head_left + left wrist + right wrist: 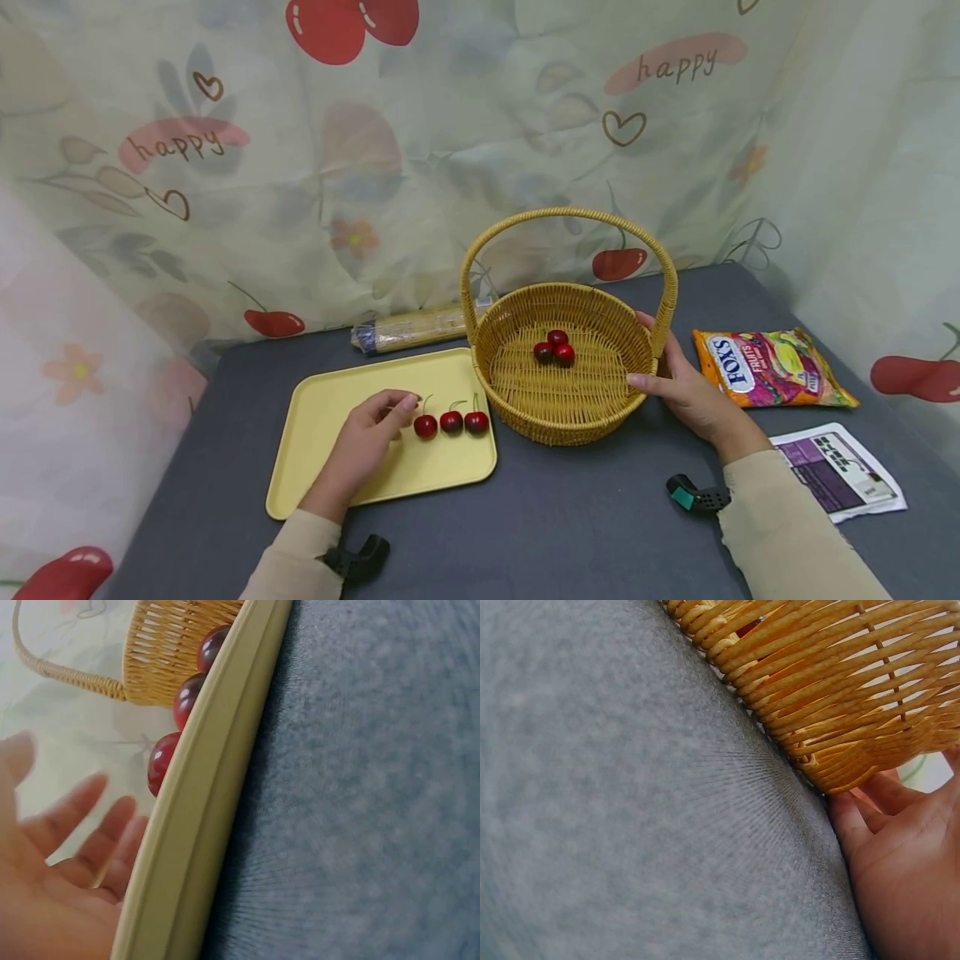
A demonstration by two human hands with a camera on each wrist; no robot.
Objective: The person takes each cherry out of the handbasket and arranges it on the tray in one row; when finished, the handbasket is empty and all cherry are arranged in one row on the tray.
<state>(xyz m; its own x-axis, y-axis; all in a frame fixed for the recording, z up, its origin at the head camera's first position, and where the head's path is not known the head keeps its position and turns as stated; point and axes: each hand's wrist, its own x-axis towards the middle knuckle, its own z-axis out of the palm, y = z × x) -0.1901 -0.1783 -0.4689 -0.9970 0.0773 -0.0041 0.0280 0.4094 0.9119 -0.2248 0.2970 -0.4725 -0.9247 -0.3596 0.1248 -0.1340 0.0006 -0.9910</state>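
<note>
Three dark red cherries with stems stand in a row on the yellow tray (pixel 322 417), the leftmost cherry (pixel 425 427) closest to my left hand (pixel 367 437). That hand hovers over the tray, its fingers loosely bent and apart; the left wrist view shows nothing between thumb and fingers. To the right is a round wicker basket (pixel 510 375) with a tall arched handle, and three more cherries (pixel 563 355) lie together on its bottom. My right hand (pixel 690 400) grips the basket's right side near the handle's base, thumb over the rim and fingers around the outside wall.
Behind the tray lies a long wrapped roll (pixel 420 327). A bright candy bag (pixel 772 367) sits right of the basket, and a white and purple packet (pixel 843 471) lies partly behind my right sleeve. A printed cloth (pixel 450 167) hangs along the back of the dark tabletop (pixel 540 508).
</note>
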